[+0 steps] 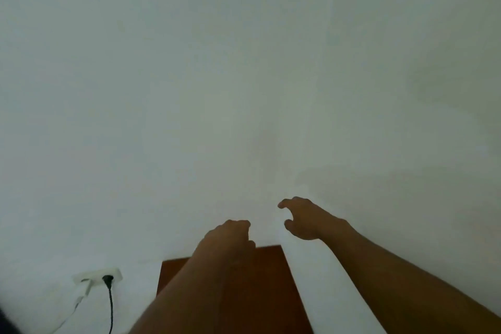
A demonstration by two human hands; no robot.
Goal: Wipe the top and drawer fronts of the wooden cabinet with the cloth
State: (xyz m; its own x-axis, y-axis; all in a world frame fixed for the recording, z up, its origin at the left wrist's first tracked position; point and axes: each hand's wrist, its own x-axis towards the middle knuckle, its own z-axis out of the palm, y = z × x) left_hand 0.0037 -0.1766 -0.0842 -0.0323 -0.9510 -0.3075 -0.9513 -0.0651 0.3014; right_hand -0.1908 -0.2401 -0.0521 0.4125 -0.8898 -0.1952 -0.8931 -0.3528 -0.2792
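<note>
The reddish-brown wooden cabinet [267,279] stands against a white wall at the bottom centre; only its top shows, partly covered by my left forearm. My left hand [230,234] hovers over the cabinet's back edge with its fingers curled in and nothing visible in it. My right hand [302,218] is raised in front of the wall, to the right of the cabinet, fingers apart and curved, holding nothing. No cloth is in view. The drawer fronts are out of sight.
A white wall [244,76] fills most of the view. At the lower left a wall socket [97,275] holds a black plug [108,279] with a dark cable hanging down, and a white cable beside it.
</note>
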